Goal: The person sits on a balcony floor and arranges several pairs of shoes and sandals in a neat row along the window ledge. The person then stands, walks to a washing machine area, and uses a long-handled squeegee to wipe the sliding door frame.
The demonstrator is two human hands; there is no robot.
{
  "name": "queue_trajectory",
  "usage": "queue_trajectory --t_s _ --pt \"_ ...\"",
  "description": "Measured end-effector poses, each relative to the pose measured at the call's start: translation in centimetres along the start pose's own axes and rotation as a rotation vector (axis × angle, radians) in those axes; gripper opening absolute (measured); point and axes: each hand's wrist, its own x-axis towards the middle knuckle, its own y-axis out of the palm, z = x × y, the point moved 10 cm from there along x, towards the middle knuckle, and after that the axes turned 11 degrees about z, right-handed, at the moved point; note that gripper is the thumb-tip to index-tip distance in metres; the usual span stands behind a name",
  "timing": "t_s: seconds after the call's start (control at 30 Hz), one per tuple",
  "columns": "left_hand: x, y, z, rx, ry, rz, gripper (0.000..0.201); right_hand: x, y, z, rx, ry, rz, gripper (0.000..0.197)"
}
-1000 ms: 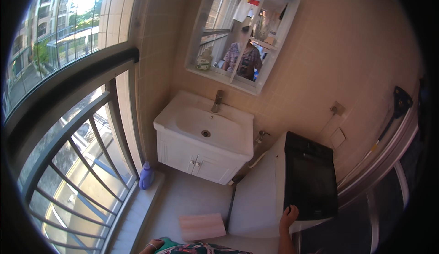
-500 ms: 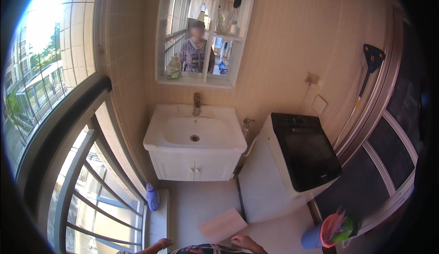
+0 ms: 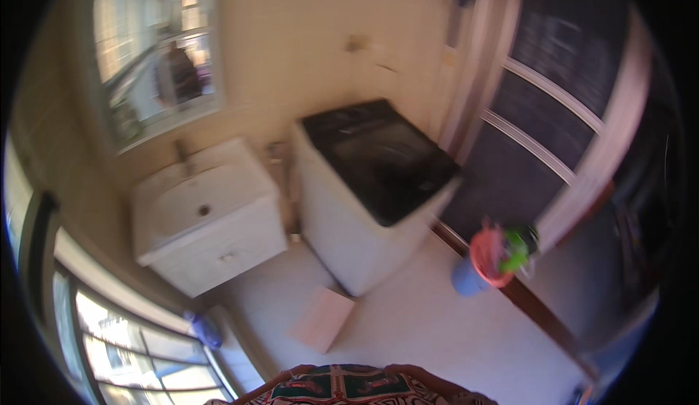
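Observation:
My left hand (image 3: 297, 371) and my right hand (image 3: 409, 371) show only as small blurred slivers at the lower edge, close against my patterned top (image 3: 342, 383). Their fingers cannot be made out, and no held thing is visible. On the floor just beyond them lies a flat pale-pink rectangular piece (image 3: 322, 320). Farther off stand a white washing machine with a dark lid (image 3: 382, 161) and, to its left, a white washbasin (image 3: 218, 190) over a cabinet (image 3: 233, 256). Neither hand is in contact with these.
To the right, a blue bucket (image 3: 466, 277) stands with a pink basket (image 3: 480, 259) and green items (image 3: 517, 250). A dark sliding door (image 3: 502, 157) is behind it. At left, a purple bottle (image 3: 204, 330) sits on a ledge beside the barred window (image 3: 145, 339). A mirror (image 3: 156, 55) hangs above the basin.
My view has swung to the right, so the basin, washing machine and bucket now lie farther left. Both hands show less and sit closer to my top.

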Motion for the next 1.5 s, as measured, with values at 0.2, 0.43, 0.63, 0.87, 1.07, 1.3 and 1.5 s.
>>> queue_trajectory --t_s 0.2,0.43,0.63,0.87,1.07,1.3,1.5 --pt "4.6 2.4 -8.1 -0.135 -0.019 0.133 0.041 -15.7 4.5 -3.2 0.529 -0.349 -0.376 0.037" --pt "13.1 5.8 -17.6 0.050 -0.024 0.270 0.038 -22.3 10.6 -12.7 0.959 -0.014 -0.248 0.032" --pt "23.5 10.9 -23.2 0.280 -0.044 0.358 0.040 -27.5 15.8 -17.1 1.074 0.032 -0.461 0.030" --pt "34.2 14.9 -28.9 0.355 0.017 0.463 0.038 -31.6 17.6 -19.1 1.233 -0.028 -0.689 0.030" --pt "43.7 15.1 -29.8 0.575 -0.059 0.602 0.045 -30.5 14.7 -22.8 1.251 -0.017 -0.816 0.030" --pt "54.3 6.1 -33.0 0.702 0.009 0.614 0.036 -28.0 5.5 -27.8 0.890 0.157 -0.956 0.031" --pt "58.1 4.0 -32.1 0.768 -0.101 0.679 0.034 -30.1 2.7 -29.7 1.099 0.353 -1.099 0.050"
